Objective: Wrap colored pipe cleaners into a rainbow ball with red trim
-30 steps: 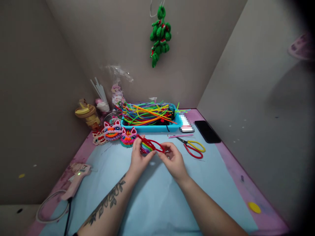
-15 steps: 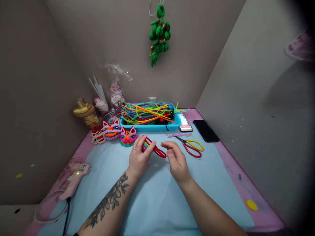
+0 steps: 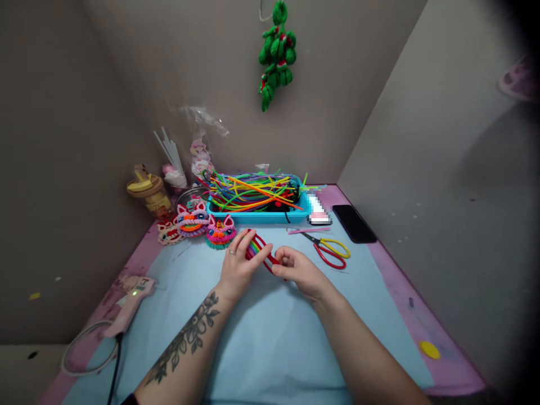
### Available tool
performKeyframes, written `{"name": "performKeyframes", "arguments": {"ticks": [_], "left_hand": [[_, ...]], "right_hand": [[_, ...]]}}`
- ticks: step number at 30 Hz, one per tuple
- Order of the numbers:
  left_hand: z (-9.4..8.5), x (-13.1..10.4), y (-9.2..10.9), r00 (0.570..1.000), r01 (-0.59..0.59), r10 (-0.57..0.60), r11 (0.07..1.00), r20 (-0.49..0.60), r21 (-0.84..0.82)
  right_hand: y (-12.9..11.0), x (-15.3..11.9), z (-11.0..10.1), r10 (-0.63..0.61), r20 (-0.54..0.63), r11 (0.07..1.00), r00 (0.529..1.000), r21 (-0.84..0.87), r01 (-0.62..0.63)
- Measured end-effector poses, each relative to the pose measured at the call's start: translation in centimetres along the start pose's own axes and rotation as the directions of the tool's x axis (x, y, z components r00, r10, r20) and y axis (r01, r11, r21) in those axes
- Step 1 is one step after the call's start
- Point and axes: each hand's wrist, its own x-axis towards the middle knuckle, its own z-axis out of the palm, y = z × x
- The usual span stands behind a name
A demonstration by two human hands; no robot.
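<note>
Gripping a red looped piece with a rainbow-striped band (image 3: 256, 246), my left hand (image 3: 241, 264) is wrapped over its far end, fingers across the top and thumb along the near side. My right hand (image 3: 301, 273) is curled mostly closed, its thumb and forefinger pinching the piece's red loop at the other end; a bit of red shows beneath my fingers. I hold the piece over the light-blue sheet (image 3: 278, 349), around midway between the left and right edges of the pink desk (image 3: 422, 323).

Just beyond my left hand, toward the far-left corner, sit 3 colourful fuzzy animal heads with pointed ears (image 3: 192, 218). Near the far edge stands a bright-blue rectangular tray (image 3: 257, 217), heaped with thin multicoloured stems (image 3: 253, 194). Beyond my right hand, I see dark-bladed scissors with 1 yellow and 1 red handle (image 3: 316, 243), a thin lilac stem (image 3: 310, 230) lying just past them. A black rectangular phone (image 3: 354, 224) lies along the right edge, a flat yellow disc (image 3: 430, 350) is close to the near-right corner, and a pale-pink glue gun (image 3: 130, 306) rests by the left edge.
</note>
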Motion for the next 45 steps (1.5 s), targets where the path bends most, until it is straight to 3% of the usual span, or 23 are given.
{"name": "performKeyframes", "arguments": {"ticks": [7,11,14,17,19,23,28,33,37,40,42,45], "left_hand": [[-0.1,0.0,0.1,1.0,0.016,-0.016,1.0,0.007,-0.01],[0.0,0.1,0.3,0.999,0.045,-0.045,0.999,0.03,0.004],[0.1,0.2,0.4,0.992,0.106,-0.105,0.994,0.072,-0.013],[0.1,0.2,0.3,0.983,0.153,-0.148,0.987,0.108,-0.042],[0.1,0.1,0.2,0.978,0.171,-0.163,0.984,0.129,-0.055],[0.1,0.0,0.1,0.962,0.225,-0.21,0.972,0.175,-0.068],[0.0,0.0,0.1,0.955,0.244,-0.22,0.964,0.199,-0.103],[0.0,0.1,0.1,0.95,0.24,-0.207,0.963,0.234,-0.121],[0.2,-0.1,0.0,0.934,0.276,-0.223,0.947,0.28,-0.163],[0.3,-0.2,-0.1,0.914,0.353,-0.286,0.911,0.289,-0.215],[0.3,-0.2,-0.1,0.896,0.414,-0.34,0.874,0.285,-0.256],[0.4,0.0,-0.2,0.875,0.478,-0.416,0.824,0.247,-0.305]], "right_hand": [[0.5,0.6,-0.2,-0.081,-0.132,0.984,0.988,-0.169,0.058],[1.2,0.8,0.0,-0.306,-0.281,0.884,0.91,-0.438,0.162],[1.9,1.0,-0.1,-0.47,-0.222,0.781,0.854,-0.556,0.285],[2.2,1.1,-0.3,-0.519,-0.126,0.734,0.845,-0.573,0.365],[2.0,1.0,-0.3,-0.529,-0.128,0.726,0.839,-0.58,0.369],[0.8,0.5,-0.2,-0.5,-0.176,0.782,0.848,-0.511,0.356],[0.2,0.3,-0.6,-0.431,-0.186,0.899,0.883,-0.175,0.402],[0.0,-0.1,-0.8,-0.441,-0.217,0.886,0.871,0.047,0.461],[-0.6,-1.2,-1.6,-0.52,-0.179,0.843,0.835,0.052,0.536],[-1.1,-1.4,-2.5,-0.559,-0.29,0.813,0.777,-0.006,0.582],[-1.3,-1.1,-2.7,-0.518,-0.324,0.842,0.792,-0.031,0.538],[-0.7,0.0,-2.1,-0.4,-0.34,0.914,0.851,-0.085,0.396]]}}
